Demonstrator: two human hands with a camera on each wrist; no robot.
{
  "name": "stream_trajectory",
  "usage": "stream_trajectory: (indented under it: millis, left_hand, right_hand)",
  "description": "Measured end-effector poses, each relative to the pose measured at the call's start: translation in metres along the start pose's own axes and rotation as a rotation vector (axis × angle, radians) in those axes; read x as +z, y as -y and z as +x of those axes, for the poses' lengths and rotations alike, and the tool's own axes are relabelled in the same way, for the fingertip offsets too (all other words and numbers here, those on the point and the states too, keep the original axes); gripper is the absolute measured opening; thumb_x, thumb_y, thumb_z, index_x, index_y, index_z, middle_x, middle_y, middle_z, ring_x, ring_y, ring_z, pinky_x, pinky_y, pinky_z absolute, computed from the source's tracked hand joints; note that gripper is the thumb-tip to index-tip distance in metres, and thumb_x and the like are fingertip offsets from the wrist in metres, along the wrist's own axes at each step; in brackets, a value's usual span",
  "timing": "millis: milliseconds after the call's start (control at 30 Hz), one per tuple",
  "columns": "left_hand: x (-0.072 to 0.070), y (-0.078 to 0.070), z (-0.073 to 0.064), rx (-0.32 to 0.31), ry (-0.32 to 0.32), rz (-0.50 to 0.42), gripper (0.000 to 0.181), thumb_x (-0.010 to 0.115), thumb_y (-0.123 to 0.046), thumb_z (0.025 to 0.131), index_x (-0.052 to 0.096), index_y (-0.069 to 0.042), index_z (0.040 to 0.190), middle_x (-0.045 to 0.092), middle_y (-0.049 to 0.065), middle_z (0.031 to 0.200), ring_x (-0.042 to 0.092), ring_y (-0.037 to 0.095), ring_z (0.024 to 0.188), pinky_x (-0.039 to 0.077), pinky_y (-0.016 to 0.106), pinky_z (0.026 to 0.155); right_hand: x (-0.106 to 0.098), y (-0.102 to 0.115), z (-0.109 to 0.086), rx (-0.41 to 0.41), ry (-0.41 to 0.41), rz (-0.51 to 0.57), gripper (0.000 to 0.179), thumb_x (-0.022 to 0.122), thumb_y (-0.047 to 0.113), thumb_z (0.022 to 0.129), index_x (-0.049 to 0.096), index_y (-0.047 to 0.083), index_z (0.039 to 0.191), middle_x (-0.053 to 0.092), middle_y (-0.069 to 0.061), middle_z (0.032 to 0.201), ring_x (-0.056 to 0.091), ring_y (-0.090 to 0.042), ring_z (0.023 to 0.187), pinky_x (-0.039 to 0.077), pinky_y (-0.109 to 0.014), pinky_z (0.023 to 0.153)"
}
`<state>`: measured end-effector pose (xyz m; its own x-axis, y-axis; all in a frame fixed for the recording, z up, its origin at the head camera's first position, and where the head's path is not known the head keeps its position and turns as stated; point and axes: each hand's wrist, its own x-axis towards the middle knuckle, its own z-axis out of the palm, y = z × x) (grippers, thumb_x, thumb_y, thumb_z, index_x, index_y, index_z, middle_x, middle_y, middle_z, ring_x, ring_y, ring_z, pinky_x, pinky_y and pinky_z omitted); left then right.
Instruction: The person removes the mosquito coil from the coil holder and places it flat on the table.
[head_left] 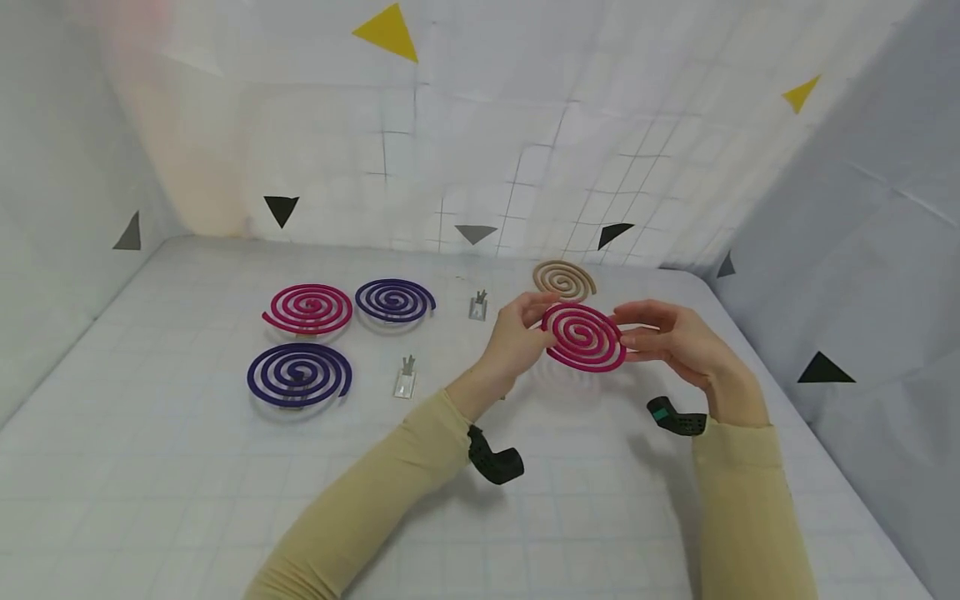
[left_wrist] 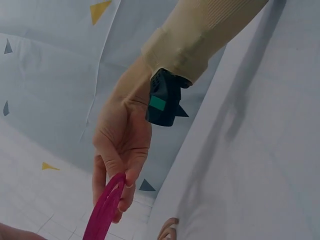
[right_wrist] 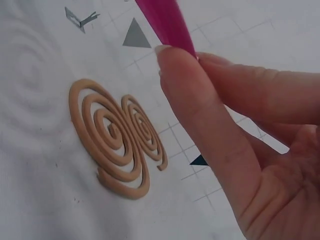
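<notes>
A pink mosquito coil (head_left: 582, 335) is held tilted above the right part of the table. At its left edge my left hand (head_left: 517, 337) pinches it, thumb on the near face. Fingers and thumb of my right hand (head_left: 678, 342) pinch the opposite edge, which the right wrist view shows close up at the pink coil (right_wrist: 172, 25). In the left wrist view the right hand (left_wrist: 122, 145) holds the rim. Behind the hands lies a tan coil (head_left: 564, 281); two tan coils (right_wrist: 107, 132) appear side by side in the right wrist view.
To the left are a pink coil (head_left: 309, 308) and two purple coils (head_left: 394, 300), the nearer purple coil (head_left: 300, 375) in front. Small metal coil stands (head_left: 477, 307) lie mid-table, one stand (head_left: 405, 379) nearer. White sheets (head_left: 480, 125) enclose the table's back and sides.
</notes>
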<state>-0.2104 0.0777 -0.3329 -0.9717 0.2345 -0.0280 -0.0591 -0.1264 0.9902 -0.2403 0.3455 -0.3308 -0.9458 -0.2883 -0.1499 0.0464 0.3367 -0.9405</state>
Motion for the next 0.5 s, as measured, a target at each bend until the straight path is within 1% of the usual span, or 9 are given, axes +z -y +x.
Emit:
stream_trajectory:
  millis: [100,167,267,333,500]
  left_hand:
    - [0.001,0.008,-0.001,-0.026,-0.004,0.013,0.051,0.056,0.012,0.087,0.057,-0.006,0.134,0.061,0.016,0.138,0.057,0.027,0.127,0.048,0.021,0.078]
    - [0.003,0.013,-0.002,-0.038,-0.009,0.024,0.05,0.056,0.011,0.086,0.058,-0.007,0.133,0.061,0.014,0.138,0.055,0.026,0.13,0.048,0.022,0.08]
    - [0.007,0.019,-0.003,-0.049,-0.012,0.042,0.049,0.056,0.01,0.086,0.059,-0.008,0.132,0.06,0.012,0.14,0.053,0.024,0.133,0.05,0.023,0.087]
    - [0.008,0.021,-0.005,-0.048,-0.008,0.059,0.05,0.055,0.01,0.086,0.058,-0.008,0.132,0.059,0.011,0.141,0.051,0.024,0.135,0.05,0.023,0.09]
    - [0.009,0.028,-0.006,-0.06,-0.007,0.084,0.05,0.054,0.01,0.085,0.058,-0.007,0.132,0.058,0.011,0.143,0.05,0.025,0.135,0.049,0.023,0.087]
  right_hand:
    - [-0.002,-0.003,0.002,0.025,0.029,-0.024,0.052,0.069,0.012,0.093,0.047,-0.002,0.138,0.061,-0.006,0.125,0.072,-0.018,0.1,0.06,-0.039,0.083]
    - [-0.003,-0.006,0.003,0.041,0.048,-0.027,0.055,0.07,0.01,0.092,0.045,-0.006,0.139,0.061,-0.008,0.125,0.072,-0.018,0.1,0.06,-0.041,0.082]
    - [-0.004,-0.013,0.004,0.058,0.071,-0.022,0.057,0.069,0.008,0.092,0.043,-0.009,0.139,0.061,-0.009,0.124,0.072,-0.019,0.098,0.06,-0.043,0.081]
    - [-0.005,-0.017,0.005,0.064,0.083,-0.019,0.057,0.069,0.006,0.092,0.042,-0.01,0.14,0.061,-0.01,0.124,0.071,-0.018,0.097,0.06,-0.044,0.082]
    - [-0.007,-0.024,0.006,0.09,0.093,-0.044,0.058,0.07,0.006,0.091,0.043,-0.007,0.141,0.059,-0.012,0.126,0.07,-0.019,0.1,0.06,-0.044,0.083]
